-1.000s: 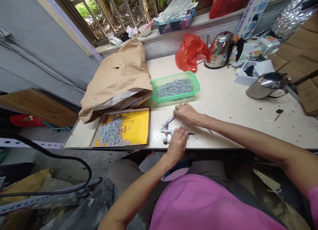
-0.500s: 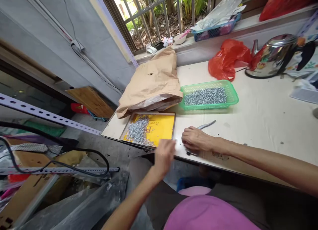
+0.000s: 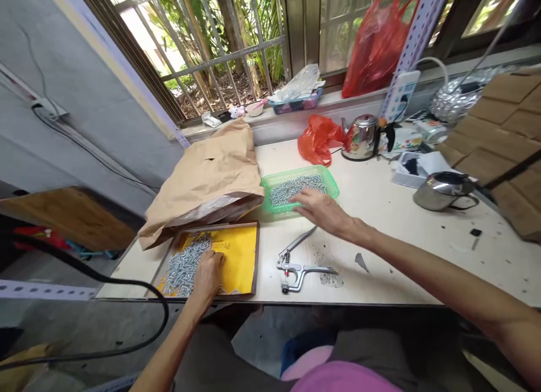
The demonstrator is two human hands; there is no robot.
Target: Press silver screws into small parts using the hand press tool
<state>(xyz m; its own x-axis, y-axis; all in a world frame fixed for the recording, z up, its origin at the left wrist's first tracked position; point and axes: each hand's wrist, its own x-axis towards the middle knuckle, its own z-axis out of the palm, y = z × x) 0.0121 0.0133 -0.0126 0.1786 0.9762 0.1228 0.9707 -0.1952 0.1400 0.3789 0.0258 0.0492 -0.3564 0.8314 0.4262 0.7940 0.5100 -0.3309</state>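
Note:
My left hand is at the right side of a heap of small silvery metal pins in a shallow tray lined with yellow. Its fingers are curled down and closed; whatever is between them is hidden. Over the near edge of a green plastic basket reaches my right hand, fingers stretched out and apart, close to similar pins inside. Between the hands and nearer to me, metal hand pliers with a spring lie on the table, handles spread, touched by neither hand.
A big brown paper bag stands behind the tray. Further back are a red plastic bag, a kettle and a steel pot. A grey scrap lies on the table. A black cable hangs at the left.
My right hand has left the pliers on the table and moved forward to the green basket. The left hand has gone left into the tray. The view has turned to the right.

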